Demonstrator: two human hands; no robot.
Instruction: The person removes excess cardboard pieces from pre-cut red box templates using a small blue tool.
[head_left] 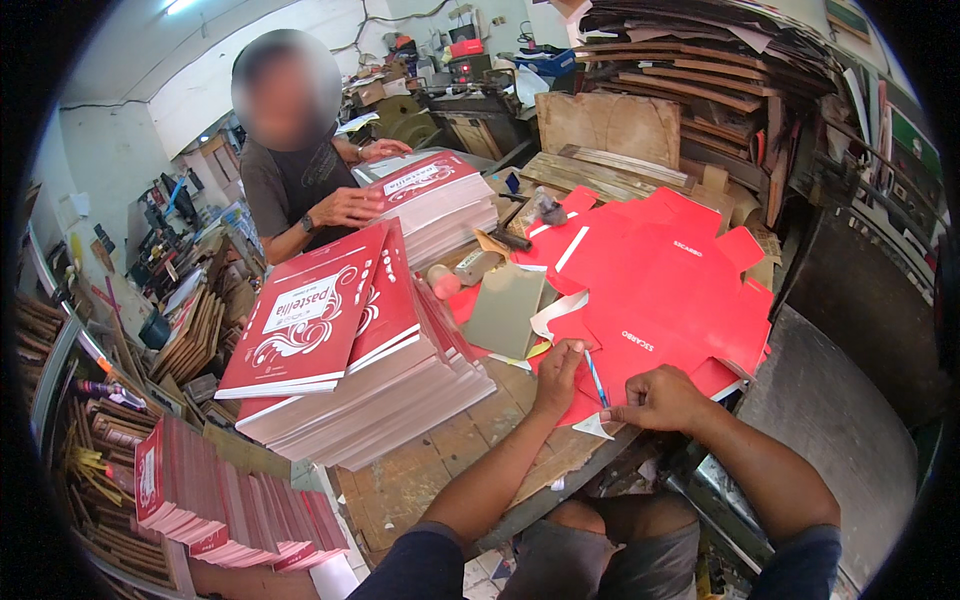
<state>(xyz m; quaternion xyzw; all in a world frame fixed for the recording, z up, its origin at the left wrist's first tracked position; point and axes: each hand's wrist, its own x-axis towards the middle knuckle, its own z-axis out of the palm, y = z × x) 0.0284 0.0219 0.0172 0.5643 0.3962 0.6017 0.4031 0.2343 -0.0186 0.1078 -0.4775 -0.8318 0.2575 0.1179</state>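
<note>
A slim blue-and-white pen-like stick [597, 378] slants between my hands, over the near edge of a pile of flat red die-cut cardboard sheets [680, 290]. My left hand [560, 375] has its fingers closed at the stick's upper end. At the lower end, my right hand [662, 400] is curled with thumb and fingertips pinched together on it. Just below the stick, a small white paper scrap [594, 426] hangs at the table edge. A grey-green board block [505, 308] and a curled white strip [556, 314] lie left of the sheets.
Tall stacks of printed red cardboard [370, 400] fill the table's left side. Across from me a person [300, 170] rests both hands on another stack [455, 215]. Wooden boards [690, 80] pile up behind. A dark metal surface [830, 410] stands at right.
</note>
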